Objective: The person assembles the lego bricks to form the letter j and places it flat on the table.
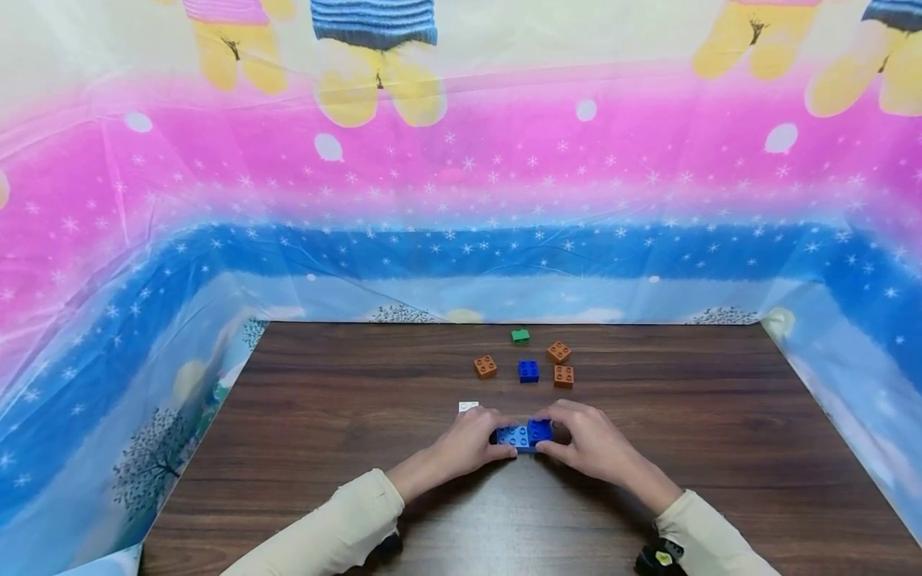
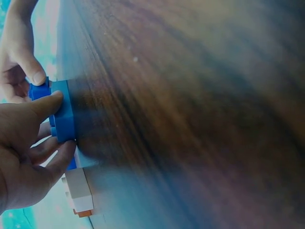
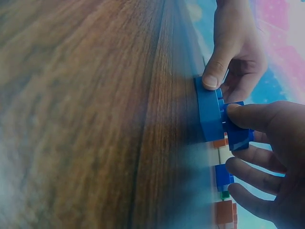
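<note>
Bricks in two blues are sitting between the hands: a light-blue brick (image 1: 513, 442) is lying along the grip, and a dark-blue brick (image 1: 539, 431) is resting over its right end; whether the studs are fully pressed home, I cannot tell. The left hand (image 1: 468, 444) is gripping the light-blue brick narrowly, thumb on the near side and fingers on the far side. The right hand (image 1: 594, 440) is pinching the dark-blue brick in the same way. Just beyond the left hand's fingers, a white brick (image 1: 468, 406) is lying partly hidden. Farther beyond the grip, a second dark-blue brick (image 1: 528, 371) is standing, with one orange brick (image 1: 485, 366) lying to its left and two orange bricks (image 1: 563, 376) to its right. Beyond these, a green brick (image 1: 520, 337) is lying near the back edge. Under everything, a wooden table (image 1: 324, 416) is spreading, while a patterned cloth (image 1: 461, 252) is hanging behind it.
</note>
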The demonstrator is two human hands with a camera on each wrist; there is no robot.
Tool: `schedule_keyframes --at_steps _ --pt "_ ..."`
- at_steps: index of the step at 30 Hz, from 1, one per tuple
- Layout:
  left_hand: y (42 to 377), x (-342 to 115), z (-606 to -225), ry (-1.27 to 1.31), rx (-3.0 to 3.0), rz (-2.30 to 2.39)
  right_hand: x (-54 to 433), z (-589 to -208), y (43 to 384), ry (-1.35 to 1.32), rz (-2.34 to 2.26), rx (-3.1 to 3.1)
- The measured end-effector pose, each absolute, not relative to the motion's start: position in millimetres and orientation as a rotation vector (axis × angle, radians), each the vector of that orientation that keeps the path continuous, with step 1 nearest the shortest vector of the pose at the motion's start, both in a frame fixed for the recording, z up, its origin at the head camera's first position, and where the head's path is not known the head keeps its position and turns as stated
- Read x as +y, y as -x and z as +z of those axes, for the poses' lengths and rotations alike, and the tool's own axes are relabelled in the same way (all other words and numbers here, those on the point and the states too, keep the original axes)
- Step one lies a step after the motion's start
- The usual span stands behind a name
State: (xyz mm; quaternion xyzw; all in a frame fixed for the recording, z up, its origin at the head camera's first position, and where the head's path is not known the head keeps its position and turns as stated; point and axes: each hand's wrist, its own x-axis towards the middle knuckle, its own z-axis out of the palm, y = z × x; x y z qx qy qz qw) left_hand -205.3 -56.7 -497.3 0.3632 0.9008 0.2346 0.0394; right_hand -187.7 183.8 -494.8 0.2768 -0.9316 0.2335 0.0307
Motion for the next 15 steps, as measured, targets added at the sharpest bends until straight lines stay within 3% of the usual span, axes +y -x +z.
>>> schedule_keyframes --at_steps 15 --pt "205.6 -55.9 -497.2 -1.118 2.761 0.723 182.8 -494.6 188.7 -0.827 0.799 -2.892"
